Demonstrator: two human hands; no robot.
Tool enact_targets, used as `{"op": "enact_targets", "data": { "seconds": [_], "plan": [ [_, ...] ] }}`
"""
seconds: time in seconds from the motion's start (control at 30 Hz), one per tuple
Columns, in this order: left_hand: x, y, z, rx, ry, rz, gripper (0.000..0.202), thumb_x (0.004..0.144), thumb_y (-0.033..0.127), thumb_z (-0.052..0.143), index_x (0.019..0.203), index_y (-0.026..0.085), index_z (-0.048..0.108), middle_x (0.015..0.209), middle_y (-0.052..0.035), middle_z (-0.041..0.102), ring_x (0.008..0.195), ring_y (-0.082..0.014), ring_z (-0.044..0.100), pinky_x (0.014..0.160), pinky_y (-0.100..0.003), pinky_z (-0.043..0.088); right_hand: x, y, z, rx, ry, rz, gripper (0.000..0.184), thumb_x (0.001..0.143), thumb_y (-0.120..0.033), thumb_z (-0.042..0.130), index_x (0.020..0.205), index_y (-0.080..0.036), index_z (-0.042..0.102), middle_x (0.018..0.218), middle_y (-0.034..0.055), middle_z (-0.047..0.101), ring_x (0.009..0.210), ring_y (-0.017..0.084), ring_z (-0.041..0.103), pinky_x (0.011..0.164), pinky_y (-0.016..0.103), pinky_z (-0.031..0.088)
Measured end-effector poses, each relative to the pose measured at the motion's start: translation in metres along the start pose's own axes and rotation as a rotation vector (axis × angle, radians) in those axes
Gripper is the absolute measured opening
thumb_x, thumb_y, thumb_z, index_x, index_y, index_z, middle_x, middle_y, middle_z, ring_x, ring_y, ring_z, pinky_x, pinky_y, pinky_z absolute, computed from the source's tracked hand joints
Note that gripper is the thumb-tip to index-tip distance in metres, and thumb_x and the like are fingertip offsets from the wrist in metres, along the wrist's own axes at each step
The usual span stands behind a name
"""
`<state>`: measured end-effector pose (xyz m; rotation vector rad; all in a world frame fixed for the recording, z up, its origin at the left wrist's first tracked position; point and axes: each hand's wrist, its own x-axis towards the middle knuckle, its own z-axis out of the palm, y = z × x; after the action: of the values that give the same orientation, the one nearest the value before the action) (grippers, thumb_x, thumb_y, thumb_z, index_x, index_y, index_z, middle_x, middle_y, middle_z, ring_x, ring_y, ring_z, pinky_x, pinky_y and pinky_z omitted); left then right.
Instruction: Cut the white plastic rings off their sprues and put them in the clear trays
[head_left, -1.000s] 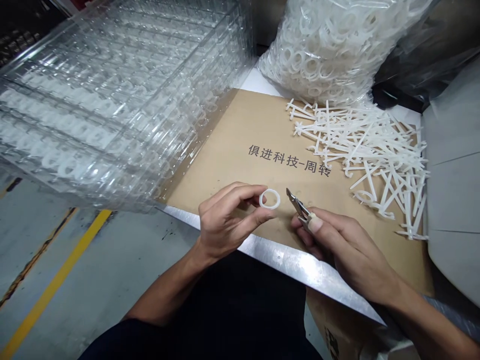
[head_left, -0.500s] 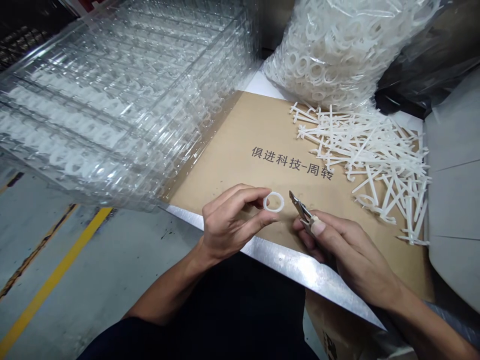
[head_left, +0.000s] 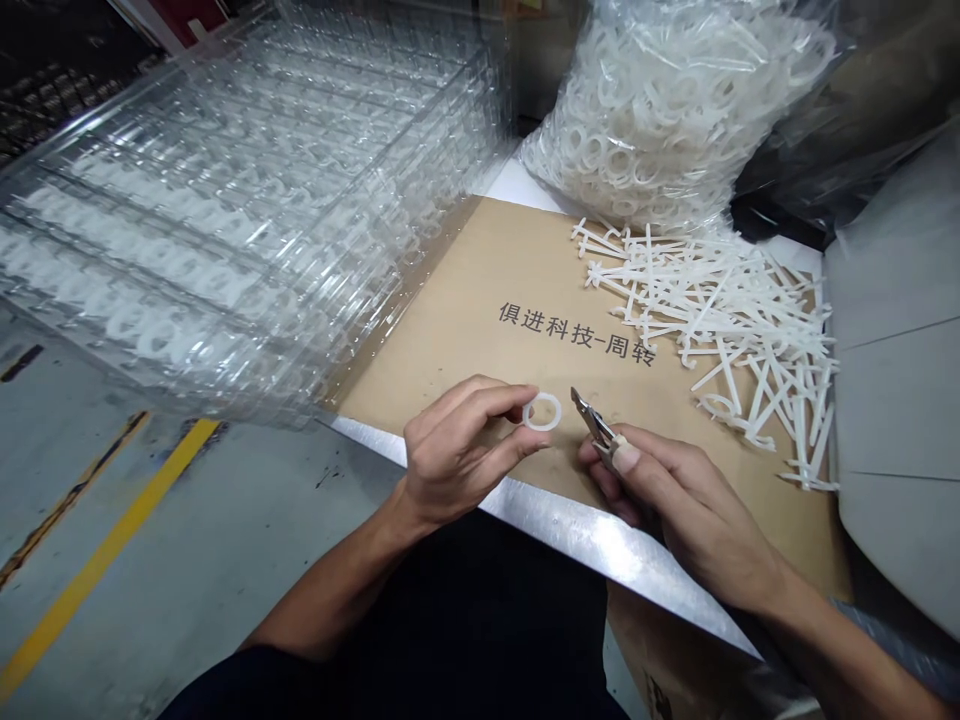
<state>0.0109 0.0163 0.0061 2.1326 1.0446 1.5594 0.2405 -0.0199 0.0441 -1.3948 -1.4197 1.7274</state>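
Between the thumb and fingers of my left hand (head_left: pixel 465 450) is a white plastic ring (head_left: pixel 556 412), held up over the cardboard sheet (head_left: pixel 450 290) with its opening facing me. My right hand (head_left: pixel 690 500) is closed around a pair of small metal nippers (head_left: pixel 596 418). The nippers' tip points up and left, a short gap to the right of the ring. Most of the nippers' handle is hidden inside my palm. A heap of white plastic sprues (head_left: pixel 720 310) lies on the cardboard, beyond and to the right of my right hand.
Stacked clear plastic trays (head_left: pixel 247 200) filled with white parts stand at the left, overhanging the table edge. A clear bag of white rings (head_left: pixel 645 120) rests at the back. A grey panel (head_left: pixel 900 370) borders the right side. The metal table edge (head_left: pixel 555 515) runs beneath my wrists.
The view has shifted slightly. The ring appears turned a little in my left fingers, its wall looking thicker. Both hands keep nearly the same places, the nippers still beside the ring.
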Motion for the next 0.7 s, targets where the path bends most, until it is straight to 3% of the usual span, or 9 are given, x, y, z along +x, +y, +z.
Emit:
{"op": "enact_targets", "data": {
  "seconds": [0.33,0.57,0.7],
  "plan": [
    [0.002,-0.001,-0.001,-0.172,-0.200,0.145,0.038,0.085,0.015,0.083,0.120,0.011,0.069,0.090,-0.0074,0.075,0.081,-0.0165,0.072,0.074,-0.028,0.060,0.008,0.013,0.010,0.406,0.110,-0.099,0.034,0.098,-0.052,0.067,0.110,-0.021,0.068,0.083,-0.0003,0.056,0.069,0.013,0.049,0.062,0.028,0.040],
    [0.004,0.004,-0.001,-0.263,-0.306,0.172,0.036,0.087,0.018,0.082,0.120,0.014,0.068,0.091,-0.0076,0.075,0.083,-0.0170,0.073,0.075,-0.028,0.061,0.013,0.013,0.016,0.355,0.077,-0.172,0.031,0.093,-0.046,0.077,0.108,-0.020,0.067,0.084,-0.0011,0.057,0.069,0.013,0.053,0.066,0.029,0.044],
    [0.006,0.004,-0.002,-0.303,-0.299,0.153,0.034,0.087,0.018,0.082,0.118,0.014,0.070,0.088,-0.0072,0.076,0.080,-0.0163,0.073,0.073,-0.026,0.061,0.014,0.013,0.017,0.369,0.111,-0.154,0.030,0.096,-0.047,0.072,0.108,-0.020,0.066,0.077,-0.0022,0.056,0.067,0.013,0.052,0.064,0.029,0.042]
  ]
}}
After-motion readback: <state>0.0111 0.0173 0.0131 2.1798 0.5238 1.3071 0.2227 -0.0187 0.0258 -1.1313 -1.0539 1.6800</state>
